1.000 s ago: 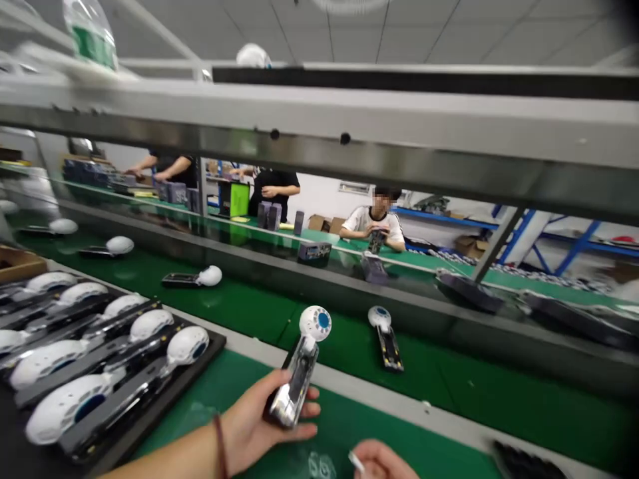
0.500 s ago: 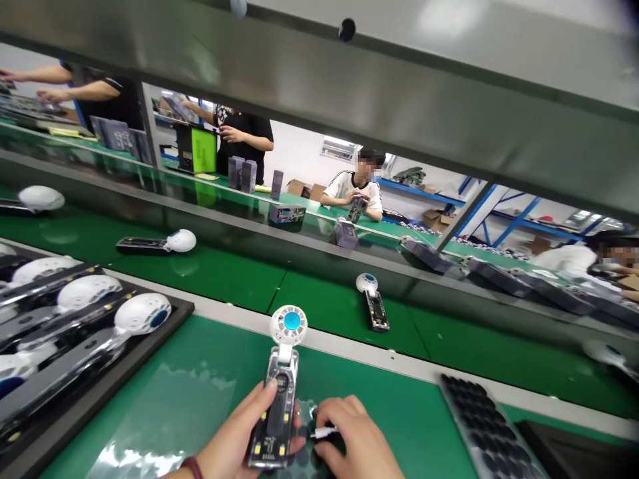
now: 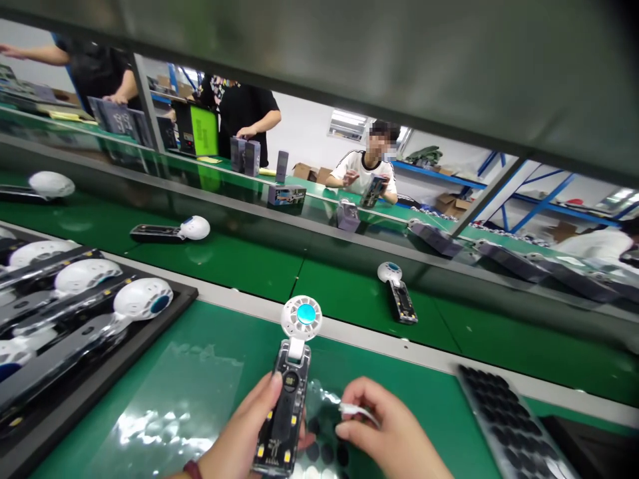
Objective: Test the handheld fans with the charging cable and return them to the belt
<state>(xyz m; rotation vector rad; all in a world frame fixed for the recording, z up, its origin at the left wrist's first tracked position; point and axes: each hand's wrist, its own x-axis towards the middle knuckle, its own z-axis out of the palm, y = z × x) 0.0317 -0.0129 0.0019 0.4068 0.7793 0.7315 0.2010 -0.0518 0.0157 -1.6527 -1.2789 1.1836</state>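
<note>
My left hand [image 3: 244, 436] is closed around the dark clear handle of a small hand-held fan [image 3: 289, 386], held upright with its white round head and blue centre pointing away from me. My right hand [image 3: 392, 432] pinches a thin white tool [image 3: 355, 411] just right of the handle. Both hands hover over a clear sheet of dark round pads [image 3: 324, 449] on the green bench.
A black tray [image 3: 94, 379] of several white-headed fans lies at the left. More fans [image 3: 399, 293] [image 3: 172, 230] lie on the green conveyor beyond. A dotted black tray [image 3: 509, 426] sits at the right. A shelf beam hangs overhead. People work across the line.
My view dropped from the far line toward the bench. My left hand turned the fan upright with its face to me, and my right hand came in beside it with the white tool.
</note>
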